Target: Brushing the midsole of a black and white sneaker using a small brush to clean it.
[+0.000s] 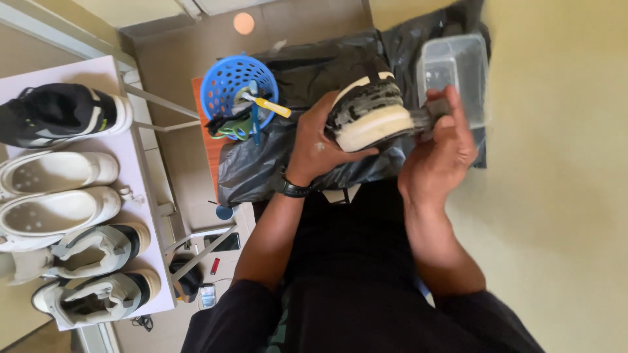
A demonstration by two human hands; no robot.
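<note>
My left hand (318, 145) grips a shoe (369, 114) with a white sole edge and a dark, grimy tread, held sole up over my lap. A black watch sits on that wrist. My right hand (439, 151) is closed on a dark brush (426, 117) pressed against the shoe's sole at its right end. Beneath the shoe lies a black plastic sheet (261, 167) spread on the floor.
A blue perforated basket (230, 82) with brushes and scissors stands at the upper left of the sheet. A clear plastic container (456, 68) sits at the upper right. On the left, a white shelf (140, 189) carries several shoes: a black sneaker (59, 114), white clogs (55, 196), grey boots (91, 274).
</note>
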